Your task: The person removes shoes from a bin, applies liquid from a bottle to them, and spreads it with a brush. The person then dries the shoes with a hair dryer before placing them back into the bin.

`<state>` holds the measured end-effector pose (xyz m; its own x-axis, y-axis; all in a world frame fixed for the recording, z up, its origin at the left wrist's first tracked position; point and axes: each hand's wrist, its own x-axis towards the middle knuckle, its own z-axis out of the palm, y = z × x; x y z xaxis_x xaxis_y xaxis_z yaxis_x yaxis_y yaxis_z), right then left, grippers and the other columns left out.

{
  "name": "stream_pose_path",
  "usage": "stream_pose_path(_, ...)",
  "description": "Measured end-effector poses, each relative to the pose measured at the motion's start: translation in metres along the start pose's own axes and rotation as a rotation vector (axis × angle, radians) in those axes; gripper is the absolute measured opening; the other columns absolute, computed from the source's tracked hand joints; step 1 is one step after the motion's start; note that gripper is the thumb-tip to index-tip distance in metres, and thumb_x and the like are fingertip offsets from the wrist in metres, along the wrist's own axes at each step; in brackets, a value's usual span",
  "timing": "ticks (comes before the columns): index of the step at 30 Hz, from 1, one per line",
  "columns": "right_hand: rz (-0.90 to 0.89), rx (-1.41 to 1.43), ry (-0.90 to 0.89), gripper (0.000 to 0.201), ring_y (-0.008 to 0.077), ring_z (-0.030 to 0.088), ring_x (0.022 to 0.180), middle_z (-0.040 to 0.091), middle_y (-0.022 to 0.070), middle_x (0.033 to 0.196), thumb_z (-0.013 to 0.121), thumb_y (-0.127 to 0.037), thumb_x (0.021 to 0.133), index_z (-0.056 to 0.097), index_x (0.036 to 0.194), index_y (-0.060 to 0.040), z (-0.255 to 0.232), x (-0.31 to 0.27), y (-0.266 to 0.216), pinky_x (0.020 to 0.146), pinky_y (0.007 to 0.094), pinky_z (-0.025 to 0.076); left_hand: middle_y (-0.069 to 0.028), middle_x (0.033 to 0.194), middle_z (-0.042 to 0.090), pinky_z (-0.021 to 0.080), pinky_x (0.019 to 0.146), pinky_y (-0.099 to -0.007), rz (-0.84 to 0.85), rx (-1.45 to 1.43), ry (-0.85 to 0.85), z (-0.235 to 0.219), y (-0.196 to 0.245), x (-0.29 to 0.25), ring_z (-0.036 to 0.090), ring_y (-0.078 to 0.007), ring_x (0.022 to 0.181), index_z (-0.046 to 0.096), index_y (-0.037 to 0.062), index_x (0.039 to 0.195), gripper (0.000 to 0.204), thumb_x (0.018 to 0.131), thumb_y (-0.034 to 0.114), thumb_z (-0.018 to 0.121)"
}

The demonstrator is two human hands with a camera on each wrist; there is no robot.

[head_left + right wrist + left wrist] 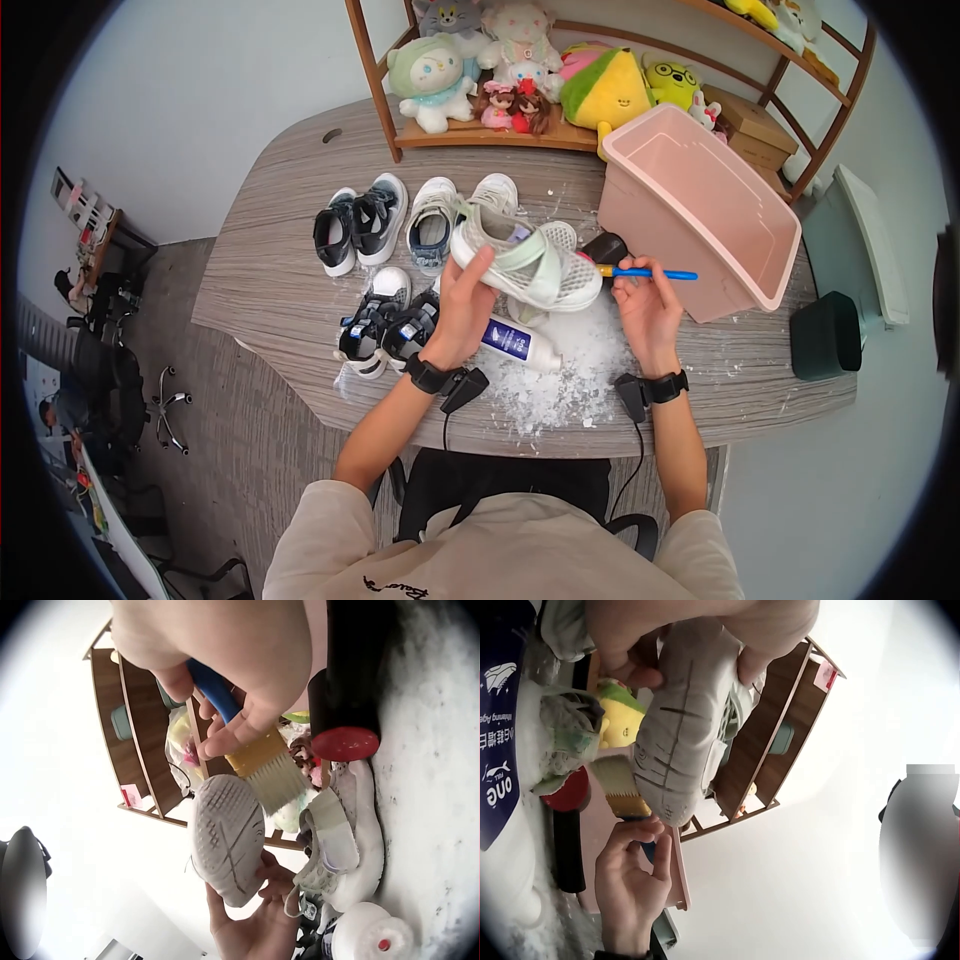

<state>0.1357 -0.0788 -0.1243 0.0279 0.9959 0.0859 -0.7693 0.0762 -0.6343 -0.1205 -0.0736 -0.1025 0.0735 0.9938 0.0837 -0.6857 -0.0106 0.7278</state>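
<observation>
My left hand (465,305) holds up a white and pale green shoe (520,258) over the table. Its white sole (682,720) shows dark creases in the left wrist view. A flat paintbrush (655,273) with a blue handle is pinched in the fingers of my right hand (650,312). In the right wrist view its pale bristles (277,784) are close beside the raised shoe. The matching shoe (349,847) sits on the table behind. Below the raised shoe lies a white and blue bottle (522,343), amid white powdery flakes (570,385).
Dark shoes (362,222), a grey-white pair (433,215) and black-and-white sandals (385,320) stand at the left. A black cylinder with a red end (345,742) is near the pink bin (640,170). A dark green container (826,336) stands far right; a shelf with plush toys (435,80) is behind.
</observation>
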Motion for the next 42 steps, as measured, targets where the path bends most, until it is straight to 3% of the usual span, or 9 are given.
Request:
stream_pose_path(4, 0.054, 0.052, -0.16, 0.032, 0.0224, 0.063, 0.082, 0.066, 0.015, 0.1, 0.045, -0.03, 0.106, 0.059, 0.112, -0.002, -0.003, 0.0, 0.001, 0.073, 0.0328, 0.05, -0.0133, 0.131, 0.063, 0.051, 0.1, -0.0405, -0.173, 0.069, 0.016, 0.003, 0.004, 0.0, 0.065, -0.0226, 0.113, 0.049, 0.0051, 0.139, 0.059, 0.106, 0.052, 0.037)
stream_pose_path(8, 0.191, 0.077, -0.292, 0.04, 0.0214, 0.06, 0.065, 0.066, 0.0132, 0.087, 0.036, -0.037, 0.108, 0.057, 0.113, -0.0029, -0.004, -0.003, -0.003, 0.063, 0.0322, 0.048, -0.0173, 0.121, 0.067, 0.06, 0.081, -0.0352, -0.326, -0.035, -0.106, -0.003, 0.0, 0.002, 0.071, -0.0213, 0.092, 0.051, 0.0064, 0.138, 0.059, 0.106, 0.053, 0.034)
stream_pose_path(12, 0.224, 0.065, -0.277, 0.043, 0.0214, 0.06, 0.061, 0.067, 0.0135, 0.086, 0.033, -0.039, 0.109, 0.056, 0.113, -0.0032, -0.001, -0.003, -0.001, 0.061, 0.0317, 0.046, -0.0158, 0.118, 0.068, 0.059, 0.082, -0.0353, -0.33, 0.031, -0.123, -0.006, -0.011, 0.001, 0.071, -0.0217, 0.092, 0.052, 0.005, 0.137, 0.06, 0.107, 0.052, 0.032)
stream_pose_path(24, 0.091, -0.032, -0.195, 0.042, 0.027, 0.066, 0.097, 0.056, 0.0222, 0.138, 0.038, -0.031, 0.109, 0.049, 0.134, 0.0004, 0.013, -0.003, -0.003, 0.091, 0.0383, 0.052, -0.0174, 0.109, 0.071, 0.059, 0.074, -0.032, -0.428, 0.078, -0.145, 0.002, 0.004, -0.003, 0.071, -0.0209, 0.088, 0.056, 0.0049, 0.132, 0.063, 0.106, 0.056, 0.03)
stream_pose_path(30, 0.201, -0.125, -0.319, 0.041, 0.0181, 0.067, 0.076, 0.071, 0.0184, 0.105, 0.036, -0.033, 0.109, 0.052, 0.129, -0.0013, 0.003, -0.005, -0.003, 0.066, 0.0291, 0.053, -0.0167, 0.11, 0.07, 0.058, 0.074, -0.0318, -0.401, -0.009, -0.112, -0.006, 0.003, -0.001, 0.07, -0.0195, 0.087, 0.057, 0.0033, 0.13, 0.063, 0.106, 0.055, 0.031)
stream_pose_path(32, 0.274, -0.222, -0.299, 0.044, 0.0122, 0.059, 0.055, 0.07, 0.0113, 0.077, 0.036, -0.039, 0.109, 0.057, 0.123, -0.0026, 0.004, -0.006, -0.009, 0.047, 0.0239, 0.039, -0.0165, 0.11, 0.07, 0.058, 0.076, -0.0323, -0.387, -0.003, -0.081, -0.003, 0.005, -0.001, 0.07, -0.0196, 0.089, 0.057, 0.0028, 0.13, 0.063, 0.105, 0.055, 0.031)
stream_pose_path(36, 0.273, -0.39, -0.298, 0.041, 0.0092, 0.05, 0.046, 0.066, 0.0072, 0.065, 0.043, -0.039, 0.108, 0.06, 0.12, -0.0039, 0.006, -0.003, -0.025, 0.044, 0.024, 0.028, -0.0161, 0.111, 0.07, 0.057, 0.08, -0.0335, -0.385, -0.033, -0.034, -0.002, 0.006, -0.001, 0.07, -0.0202, 0.092, 0.057, 0.0019, 0.129, 0.064, 0.105, 0.055, 0.032)
stream_pose_path(38, 0.313, -0.823, -0.245, 0.033, 0.0087, 0.053, 0.049, 0.063, 0.0052, 0.061, 0.055, -0.034, 0.104, 0.062, 0.117, -0.0042, 0.013, -0.002, -0.024, 0.046, 0.0233, 0.032, -0.0162, 0.11, 0.07, 0.058, 0.079, -0.0334, -0.379, -0.038, -0.035, 0.0, 0.007, 0.0, 0.07, -0.0203, 0.091, 0.058, 0.0018, 0.129, 0.063, 0.105, 0.055, 0.032)
stream_pose_path(42, 0.443, -1.021, -0.314, 0.031, 0.0091, 0.061, 0.057, 0.062, 0.0021, 0.062, 0.071, -0.021, 0.094, 0.061, 0.117, -0.0035, 0.018, -0.008, -0.014, 0.054, 0.0249, 0.043, -0.0164, 0.11, 0.07, 0.059, 0.077, -0.0339, -0.338, -0.059, -0.006, -0.001, 0.007, -0.001, 0.07, -0.0206, 0.09, 0.057, 0.0015, 0.128, 0.063, 0.105, 0.054, 0.031)
